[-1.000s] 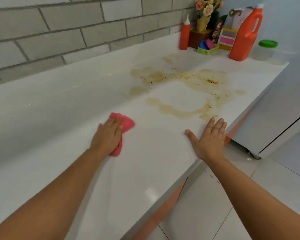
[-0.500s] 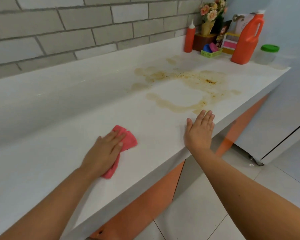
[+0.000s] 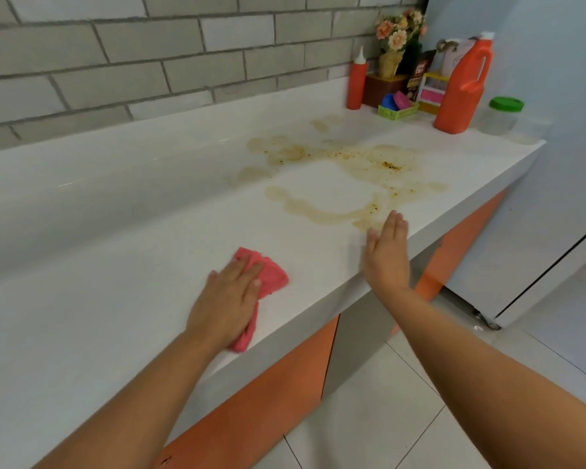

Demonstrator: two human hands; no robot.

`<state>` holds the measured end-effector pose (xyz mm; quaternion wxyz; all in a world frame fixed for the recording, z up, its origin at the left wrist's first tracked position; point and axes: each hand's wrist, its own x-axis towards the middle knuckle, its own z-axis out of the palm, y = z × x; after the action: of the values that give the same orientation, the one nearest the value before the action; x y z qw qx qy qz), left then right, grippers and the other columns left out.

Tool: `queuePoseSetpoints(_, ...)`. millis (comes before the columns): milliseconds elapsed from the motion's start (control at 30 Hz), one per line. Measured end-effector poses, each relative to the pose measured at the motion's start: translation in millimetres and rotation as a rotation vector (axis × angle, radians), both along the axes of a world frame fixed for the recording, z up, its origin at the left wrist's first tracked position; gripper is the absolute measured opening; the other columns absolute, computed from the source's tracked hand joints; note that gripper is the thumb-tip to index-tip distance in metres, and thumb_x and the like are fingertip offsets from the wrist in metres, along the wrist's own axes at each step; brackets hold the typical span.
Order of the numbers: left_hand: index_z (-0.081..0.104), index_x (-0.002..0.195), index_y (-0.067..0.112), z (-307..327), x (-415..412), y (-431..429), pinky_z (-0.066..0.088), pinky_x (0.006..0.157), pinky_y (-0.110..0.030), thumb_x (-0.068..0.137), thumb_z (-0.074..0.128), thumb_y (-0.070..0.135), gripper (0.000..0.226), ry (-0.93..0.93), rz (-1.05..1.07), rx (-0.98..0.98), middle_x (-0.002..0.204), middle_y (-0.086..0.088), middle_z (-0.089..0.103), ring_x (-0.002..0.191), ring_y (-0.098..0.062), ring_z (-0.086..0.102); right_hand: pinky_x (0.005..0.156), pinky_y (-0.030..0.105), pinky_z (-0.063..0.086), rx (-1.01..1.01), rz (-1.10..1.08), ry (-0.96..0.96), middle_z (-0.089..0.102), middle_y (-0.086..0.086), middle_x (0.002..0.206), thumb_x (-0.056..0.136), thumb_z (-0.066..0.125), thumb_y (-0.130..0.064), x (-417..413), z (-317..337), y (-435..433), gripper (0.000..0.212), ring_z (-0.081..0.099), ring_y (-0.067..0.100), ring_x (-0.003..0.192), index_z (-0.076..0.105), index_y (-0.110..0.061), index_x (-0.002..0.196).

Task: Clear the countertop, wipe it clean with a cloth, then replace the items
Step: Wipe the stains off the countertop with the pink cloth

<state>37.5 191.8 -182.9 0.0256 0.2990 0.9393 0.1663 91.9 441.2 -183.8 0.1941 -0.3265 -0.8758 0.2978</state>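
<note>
My L hand (image 3: 230, 299), flat w/ fingers straight, presses the cloth (image 3: 272, 275) onto the worktop (image 3: 115, 265) near its front edge, prob. for scrub pressure. R hand (image 3: 388, 255), also flat, steadies me beside the stain (image 3: 335, 216); bottle (image 3: 460, 93) parked at far corner.

A person's left forearm (image 3: 132, 418), entering at 7 o'clock, and right forearm (image 3: 471, 377), entering at 4 o'clock, are bare to the frame's edge; left hand (image 3: 229, 299) and right hand (image 3: 388, 255) are likewise uncovered.
</note>
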Motion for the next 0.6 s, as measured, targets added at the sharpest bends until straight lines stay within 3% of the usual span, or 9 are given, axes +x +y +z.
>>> queuePoseSetpoints(167,0.02,0.148,0.013,-4.1,-61.0,28.7,0.008,0.116,-0.046,0.101,0.018,0.026,0.049,0.042,0.212,-0.058,0.157,-0.005,0.014,0.146,-0.019,0.007,0.119,0.044,0.007,0.088,-0.052,-0.297,0.013,0.015,0.156,0.103,0.017,-0.032,4.8,-2.1,74.1,0.056,0.005,0.03,0.145,0.017,0.002,0.147)
queuePoseSetpoints(333,0.025,0.145,0.009,-0.9,-104.1,90.1,0.013,0.114,-0.047,0.1,0.018,0.028,0.049,0.049,0.247,-0.089,0.154,-0.01,0.021,0.144,-0.024,0.012,0.118,0.038,-0.001,0.18,-0.013,-0.394,0.0,0.014,0.158,0.103,0.014,-0.03,-1.1,-14.7,80.8,0.055,-0.003,0.025,0.147,0.007,0.001,0.148)
queuePoseSetpoints(467,0.019,0.149,0.015,0.4,-58.9,130.5,0.003,0.117,-0.038,0.102,0.019,0.028,0.049,0.013,-0.064,-0.044,0.158,-0.001,0.01,0.146,-0.016,0.003,0.118,0.036,-0.003,0.224,-0.001,-0.433,0.0,0.014,0.158,0.103,0.014,-0.029,-0.5,-16.9,86.3,0.055,-0.003,0.024,0.147,0.007,0.001,0.148)
queuePoseSetpoints(600,0.014,0.149,0.028,-0.3,-23.8,97.3,-0.003,0.115,-0.027,0.102,0.017,0.035,0.048,0.0,-0.295,-0.009,0.157,0.011,0.005,0.144,-0.004,0.002,0.118,0.036,-0.003,0.296,0.007,-0.527,0.0,0.014,0.158,0.103,0.012,-0.03,-0.2,-13.7,88.0,0.055,-0.002,0.024,0.147,0.005,0.0,0.148)
